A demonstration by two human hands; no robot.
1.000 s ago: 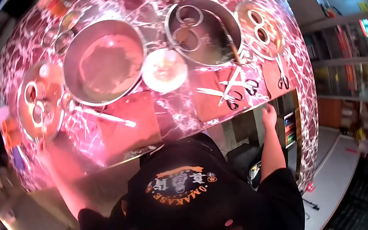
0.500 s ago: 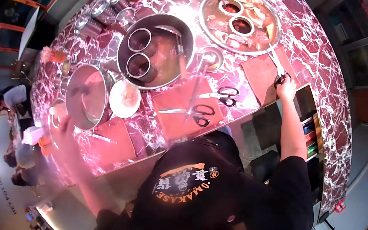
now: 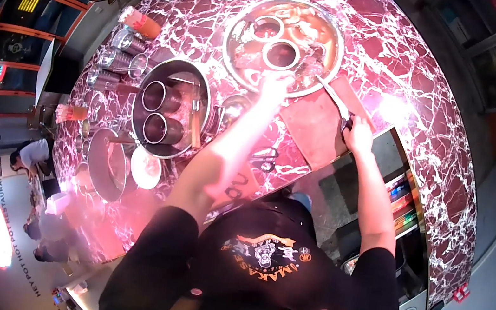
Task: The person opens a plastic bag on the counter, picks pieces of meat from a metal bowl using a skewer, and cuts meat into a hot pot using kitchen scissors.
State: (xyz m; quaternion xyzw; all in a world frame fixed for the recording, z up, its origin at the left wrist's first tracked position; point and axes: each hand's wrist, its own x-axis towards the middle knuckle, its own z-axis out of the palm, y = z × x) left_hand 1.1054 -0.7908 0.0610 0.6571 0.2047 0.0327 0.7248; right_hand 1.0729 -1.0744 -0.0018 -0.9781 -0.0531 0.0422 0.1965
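My right hand point(image 3: 358, 135) is closed around the black handles of a pair of scissors point(image 3: 335, 99). The silver blades reach over the rim of a large round pot point(image 3: 227, 56) of food and broth, close to a dark ridged piece point(image 3: 311, 60) inside it. At the pot's near edge is my left hand point(image 3: 277, 85), washed out by bright light, so its finger grip is unclear. Two round cups point(image 3: 281, 55) stand in the pot. Below the scissors lies a reddish-brown mat point(image 3: 313, 123).
A second deep pot point(image 3: 206, 94) on the left holds two cups point(image 3: 162, 129) and a wooden-handled tool point(image 3: 195, 124). Nearby are an empty-looking pan point(image 3: 106, 166), a white bowl point(image 3: 145, 168), glasses point(image 3: 111, 59), drinks point(image 3: 140, 23) and more scissors point(image 3: 265, 157). People point(image 3: 36, 155) are at far left.
My left hand has swung from the pan on the left across to the food pot's near rim. My right hand has shifted slightly left and down in view, still holding the scissors. The view has turned.
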